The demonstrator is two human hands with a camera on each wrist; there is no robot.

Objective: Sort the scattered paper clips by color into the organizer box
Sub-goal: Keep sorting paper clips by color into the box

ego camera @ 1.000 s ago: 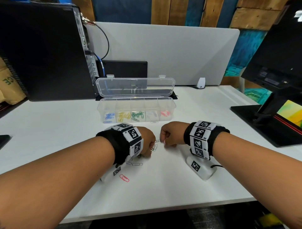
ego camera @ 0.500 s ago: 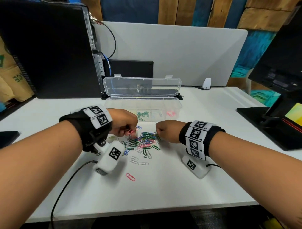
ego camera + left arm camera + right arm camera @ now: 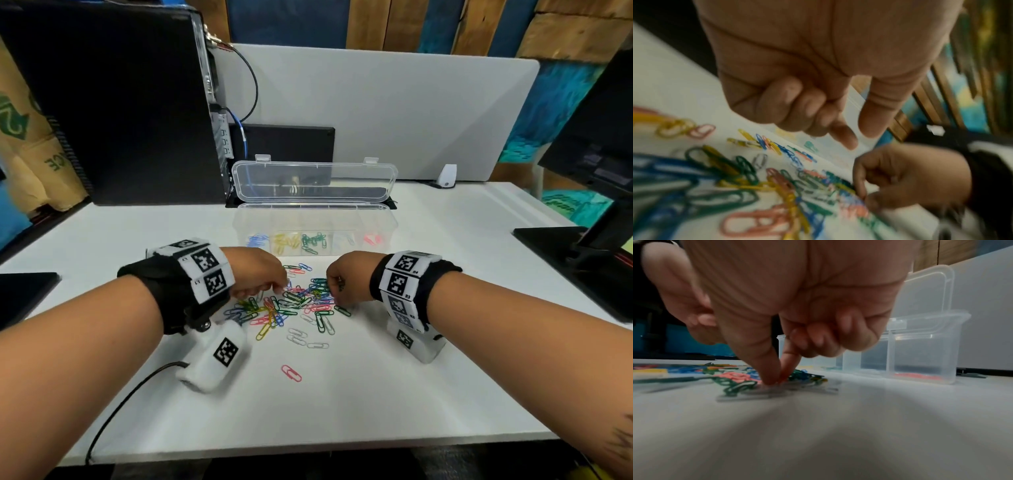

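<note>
A heap of paper clips in blue, green, yellow, pink and white lies on the white desk just in front of the clear organizer box. The box's lid stands open, and its compartments hold blue, yellow, green, white and pink clips. My left hand hovers over the heap's left side with fingers curled; thumb and forefinger are apart with nothing between them. My right hand is at the heap's right edge, thumb and forefinger tips pressed together on a pale clip against the desk. A lone pink clip lies nearer to me.
A black computer tower stands at the back left, and a grey divider panel runs behind the box. A black monitor base is on the right and a black flat object at the left edge. A cable trails from my left wrist.
My hands have drawn apart, uncovering the heap. The left hand shifted to the heap's left side, and the right hand stays at its right edge.
</note>
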